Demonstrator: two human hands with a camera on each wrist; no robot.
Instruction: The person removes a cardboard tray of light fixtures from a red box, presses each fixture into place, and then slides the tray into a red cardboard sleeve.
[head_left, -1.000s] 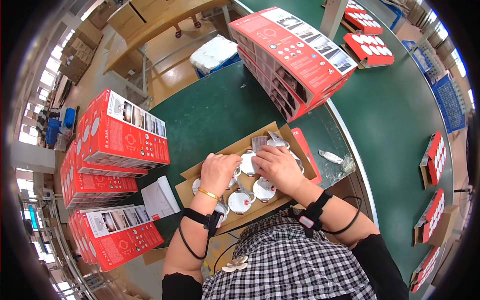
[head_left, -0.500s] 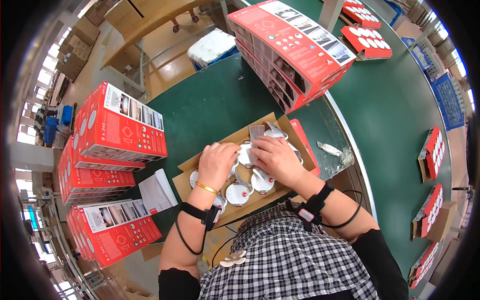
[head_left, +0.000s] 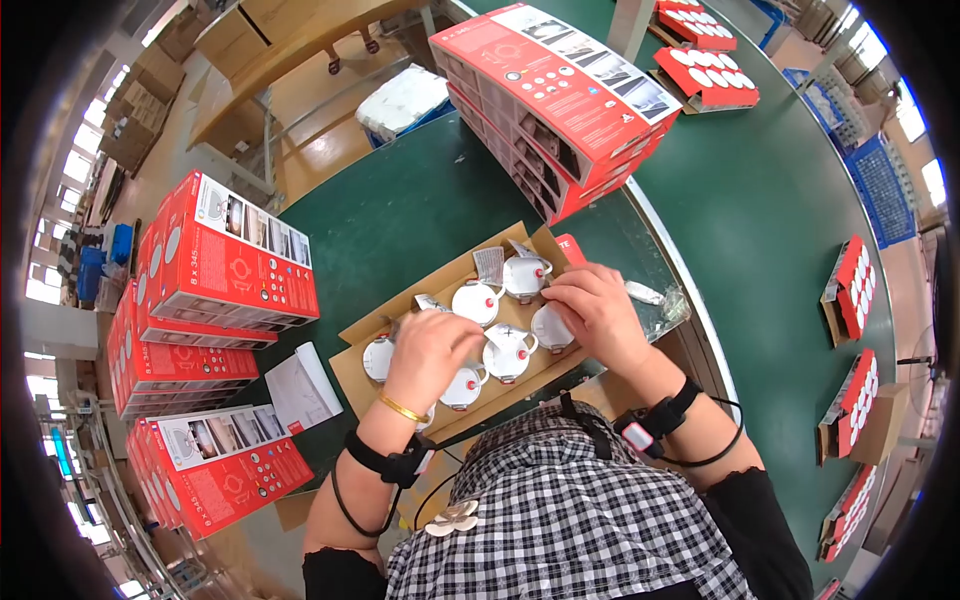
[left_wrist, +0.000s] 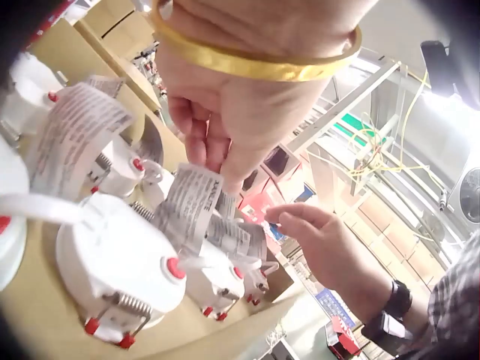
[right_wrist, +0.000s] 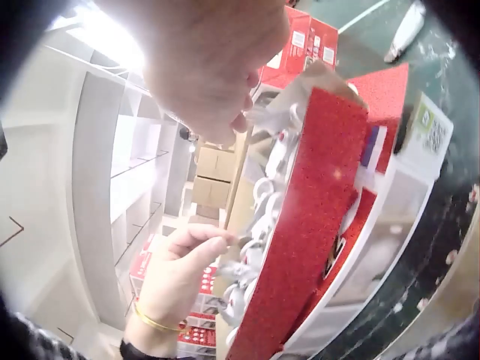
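Note:
An open carton point(head_left: 350, 385) in front of me holds several white round downlights point(head_left: 472, 304) with red plugs and spring clips. Printed translucent labels stick up between them. My left hand point(head_left: 428, 352) is over the carton's near left part. In the left wrist view its thumb and fingers pinch the top of a printed label point(left_wrist: 196, 196) beside a downlight point(left_wrist: 120, 259). My right hand point(head_left: 605, 315) hovers at the right end over another downlight point(head_left: 551, 328), its fingers loosely bent and holding nothing. The right wrist view shows the carton's red outer side point(right_wrist: 300, 225) below that hand.
Red printed boxes are stacked on the left point(head_left: 240, 255) and at the back point(head_left: 560, 95). A folded white leaflet point(head_left: 303, 388) lies by the left stack. A small clear bag point(head_left: 645, 292) is on the table's right. More filled red cartons point(head_left: 850, 290) stand on the green conveyor.
Both hands have come away from the middle downlight, which now shows fully. The right hand has moved right to the carton's end; the left has shifted over the nearer downlights.

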